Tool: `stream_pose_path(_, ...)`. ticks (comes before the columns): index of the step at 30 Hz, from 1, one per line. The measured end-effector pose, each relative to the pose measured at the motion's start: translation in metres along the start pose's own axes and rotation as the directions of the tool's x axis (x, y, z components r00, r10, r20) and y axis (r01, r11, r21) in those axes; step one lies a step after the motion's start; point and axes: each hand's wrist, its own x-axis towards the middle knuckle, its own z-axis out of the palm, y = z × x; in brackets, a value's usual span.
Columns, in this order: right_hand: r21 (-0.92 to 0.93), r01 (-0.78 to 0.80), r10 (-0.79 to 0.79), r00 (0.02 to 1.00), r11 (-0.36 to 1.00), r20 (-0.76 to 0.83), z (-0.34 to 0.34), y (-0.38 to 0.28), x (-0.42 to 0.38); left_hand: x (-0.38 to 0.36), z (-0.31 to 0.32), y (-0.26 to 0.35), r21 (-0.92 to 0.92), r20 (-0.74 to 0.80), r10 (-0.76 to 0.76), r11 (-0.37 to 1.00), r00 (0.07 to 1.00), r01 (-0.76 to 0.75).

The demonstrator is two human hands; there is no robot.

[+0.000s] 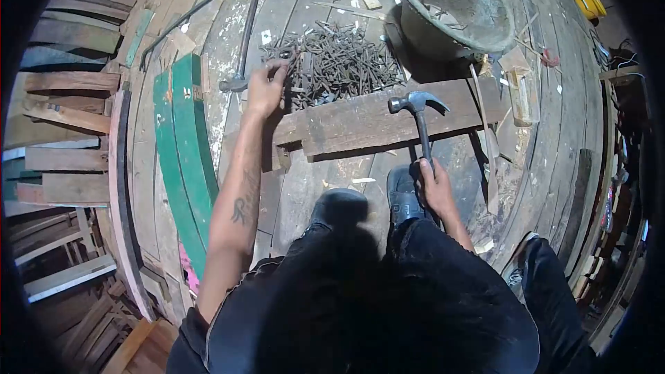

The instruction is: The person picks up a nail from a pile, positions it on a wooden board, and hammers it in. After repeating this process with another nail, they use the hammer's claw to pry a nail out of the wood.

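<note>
My right hand (436, 188) is wrapped round the handle of a claw hammer (419, 105), whose head lies over a wooden beam (388, 119). My left hand (266, 88) is at the left edge of a heap of rusty nails (346, 62), its fingers curled toward the thumb. Whatever may be between those fingertips is too small to make out. Just left of that hand, a second hammer (244, 48) lies on the boards with its head toward me.
A grey tub (415, 17) stands behind the beam on the right. Green planks (183, 145) lie to my left, with stacked timber (76, 83) beyond them. Another person's leg (551, 291) is at my right. A yellow bucket (589, 2) sits at far right.
</note>
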Motion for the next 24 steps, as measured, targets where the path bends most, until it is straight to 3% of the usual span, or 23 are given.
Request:
stream_pose_path(2, 0.025, -0.011, 0.01, 1.0, 1.0, 0.008, 0.001, -0.002, 0.0, -0.016, -0.002, -0.026, -0.01, -0.011, -0.179, 0.984, 0.984, 0.179)
stream_pose_path(5, 0.024, 0.009, -0.009, 1.0, 1.0, 0.011, 0.002, -0.005, 0.0, -0.022, 0.001, -0.079, 0.126, -0.054, -0.073, 0.989, 0.996, 0.08)
stream_pose_path(6, 0.021, 0.025, -0.025, 1.0, 0.999, 0.007, 0.002, -0.006, 0.0, -0.02, 0.003, -0.082, -0.039, -0.065, -0.108, 0.994, 0.992, 0.106)
stream_pose_path(8, 0.049, -0.03, 0.028, 0.999, 0.998, 0.026, 0.002, 0.0, 0.002, -0.017, -0.001, -0.064, 0.012, -0.042, -0.102, 0.995, 0.994, 0.103)
stream_pose_path(9, 0.072, -0.07, 0.068, 0.997, 0.995, 0.034, 0.002, -0.001, 0.002, -0.017, -0.003, -0.046, 0.056, -0.051, -0.054, 0.997, 0.997, 0.056)
stream_pose_path(10, 0.092, -0.112, 0.109, 0.993, 0.989, 0.041, 0.001, -0.001, 0.001, -0.014, 0.0, -0.045, 0.133, -0.112, 0.16, 0.98, 0.981, -0.145)
stream_pose_path(12, 0.12, -0.128, 0.121, 0.99, 0.984, 0.07, 0.001, -0.002, 0.001, -0.006, 0.008, -0.037, 0.163, -0.103, 0.265, 0.955, 0.959, -0.247)
stream_pose_path(14, 0.107, -0.14, 0.135, 0.989, 0.984, 0.054, 0.002, -0.005, 0.0, -0.005, 0.012, -0.021, 0.178, -0.015, 0.216, 0.961, 0.976, -0.21)
stream_pose_path(19, 0.114, -0.116, 0.11, 0.992, 0.987, 0.063, 0.001, -0.005, 0.0, -0.003, 0.026, -0.021, 0.395, 0.005, 0.231, 0.893, 0.973, -0.214)
stream_pose_path(22, 0.096, -0.115, 0.11, 0.993, 0.989, 0.049, 0.002, -0.001, 0.001, 0.002, 0.019, -0.013, 0.342, 0.004, 0.195, 0.921, 0.981, -0.185)
stream_pose_path(24, 0.117, -0.138, 0.131, 0.989, 0.984, 0.062, 0.001, -0.004, 0.0, 0.008, 0.011, -0.014, 0.185, 0.012, 0.041, 0.982, 0.999, -0.042)
